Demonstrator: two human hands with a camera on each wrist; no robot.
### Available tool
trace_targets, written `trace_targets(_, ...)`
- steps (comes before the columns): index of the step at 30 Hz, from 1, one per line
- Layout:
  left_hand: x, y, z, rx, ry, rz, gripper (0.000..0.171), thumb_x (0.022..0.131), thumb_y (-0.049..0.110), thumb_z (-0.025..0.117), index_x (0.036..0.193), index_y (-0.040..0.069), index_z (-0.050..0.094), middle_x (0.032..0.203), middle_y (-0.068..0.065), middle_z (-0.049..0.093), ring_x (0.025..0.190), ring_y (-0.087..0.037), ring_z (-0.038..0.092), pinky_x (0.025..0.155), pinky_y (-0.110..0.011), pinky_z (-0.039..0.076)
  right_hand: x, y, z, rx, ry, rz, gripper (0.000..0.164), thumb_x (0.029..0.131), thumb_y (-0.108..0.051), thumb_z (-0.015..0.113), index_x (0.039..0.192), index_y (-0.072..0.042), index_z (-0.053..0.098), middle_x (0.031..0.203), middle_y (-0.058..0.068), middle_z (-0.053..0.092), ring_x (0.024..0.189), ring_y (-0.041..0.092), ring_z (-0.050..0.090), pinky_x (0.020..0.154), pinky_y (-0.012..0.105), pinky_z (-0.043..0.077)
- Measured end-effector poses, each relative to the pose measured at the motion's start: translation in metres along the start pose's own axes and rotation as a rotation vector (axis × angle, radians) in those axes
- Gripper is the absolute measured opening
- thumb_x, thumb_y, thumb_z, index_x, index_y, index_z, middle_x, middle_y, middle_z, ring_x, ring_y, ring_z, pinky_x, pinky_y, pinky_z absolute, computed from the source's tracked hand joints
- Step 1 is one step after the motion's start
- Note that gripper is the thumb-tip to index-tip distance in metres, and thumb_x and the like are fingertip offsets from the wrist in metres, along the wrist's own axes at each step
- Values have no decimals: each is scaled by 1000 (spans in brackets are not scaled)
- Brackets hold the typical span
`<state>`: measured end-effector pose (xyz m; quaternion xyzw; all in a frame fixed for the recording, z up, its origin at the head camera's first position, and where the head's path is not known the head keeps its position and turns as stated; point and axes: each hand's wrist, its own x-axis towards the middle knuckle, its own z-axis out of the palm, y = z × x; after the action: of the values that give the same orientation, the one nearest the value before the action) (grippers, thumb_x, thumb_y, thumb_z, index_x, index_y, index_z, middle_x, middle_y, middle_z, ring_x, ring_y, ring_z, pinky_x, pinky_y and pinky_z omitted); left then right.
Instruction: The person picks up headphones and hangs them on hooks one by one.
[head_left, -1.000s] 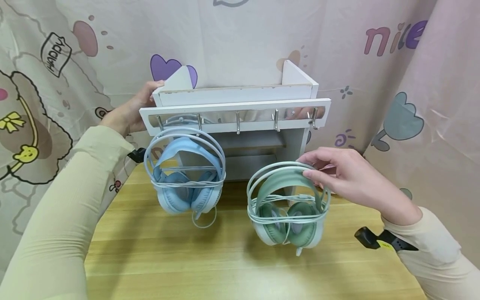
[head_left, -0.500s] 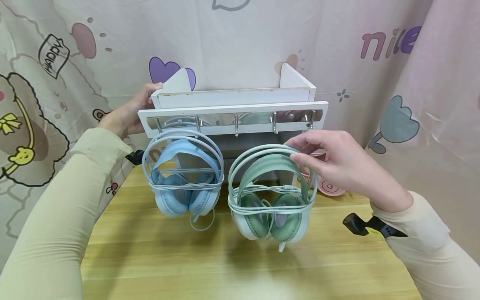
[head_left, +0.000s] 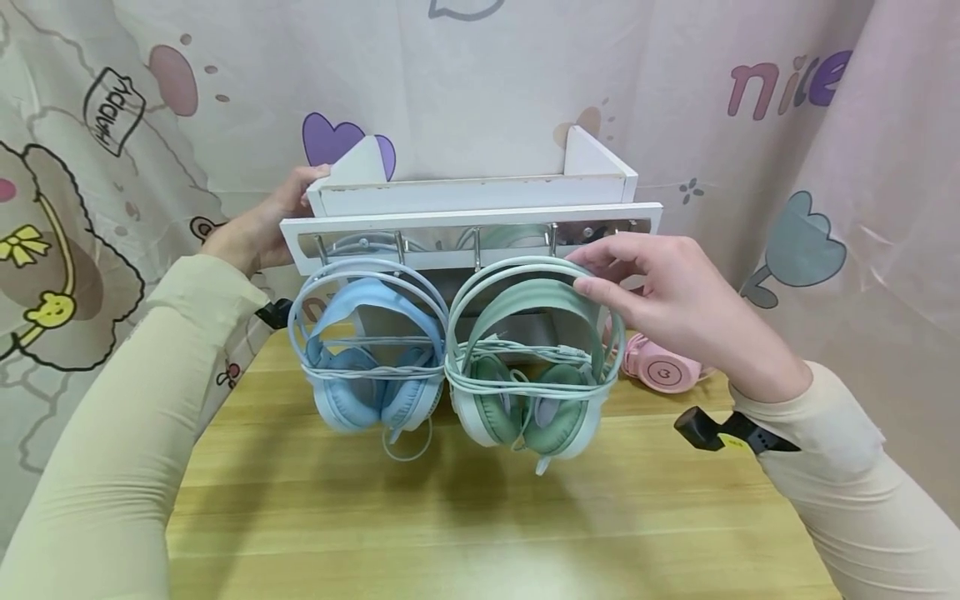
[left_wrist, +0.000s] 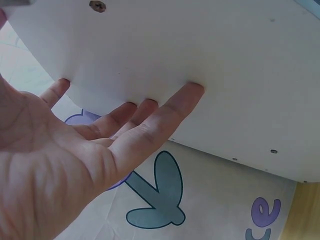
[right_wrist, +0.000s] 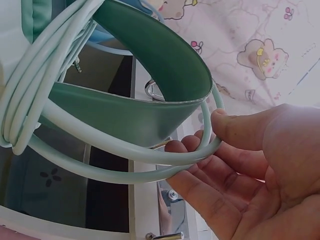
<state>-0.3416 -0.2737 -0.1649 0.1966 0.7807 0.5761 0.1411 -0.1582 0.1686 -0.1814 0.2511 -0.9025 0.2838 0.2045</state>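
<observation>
My right hand [head_left: 660, 296] pinches the top of the headband of green headphones [head_left: 536, 298] between thumb and fingers. Their cable is wound round the ear cups, which hang above the table. In the right wrist view the green padded band [right_wrist: 187, 65] is close beside a metal hook [right_wrist: 154, 90]. Blue headphones [head_left: 366, 292] hang from the left part of the hook rail [head_left: 450, 218]. My left hand [head_left: 258, 225] is at the left side of the white shelf [head_left: 480, 194]; in the left wrist view its straight fingers [left_wrist: 187, 97] touch the side panel [left_wrist: 150, 50].
Pink headphones [head_left: 666, 371] lie on the wooden table [head_left: 360, 533] at the right, behind my right forearm. The rail's hooks stick out along the shelf front. A printed curtain [head_left: 480, 92] encloses the back and sides.
My right hand has carried the green headphones up and to the left, beside the blue ones and near the rail. The pink headphones have come into sight. My left hand keeps its place.
</observation>
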Motion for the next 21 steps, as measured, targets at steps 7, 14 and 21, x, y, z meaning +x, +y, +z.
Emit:
trace_targets(7,0,0,1,-2,-9,25,66,101,76,36,141,26,52,132,-1,55,119,-18,50,92,-30,55,5,0,-2,18,7,7,24,101,-23,77,124,-17,79,106,2,82,95,14,74,77,12,52)
trace_targets(14,-2,-1,1,14,-19,21,72,99,79,36,148,28,48,139,-3,51,125,-21,46,95,-31,55,13,1,-4,14,-16,23,23,103,-26,76,125,-19,79,108,3,82,98,15,75,77,16,50)
trace_targets(21,-1,-1,0,-4,-33,33,71,100,77,37,147,25,49,137,-4,52,122,-21,48,93,-30,58,15,4,-5,18,-33,42,23,103,-27,75,125,-19,79,106,2,82,97,15,73,76,20,50)
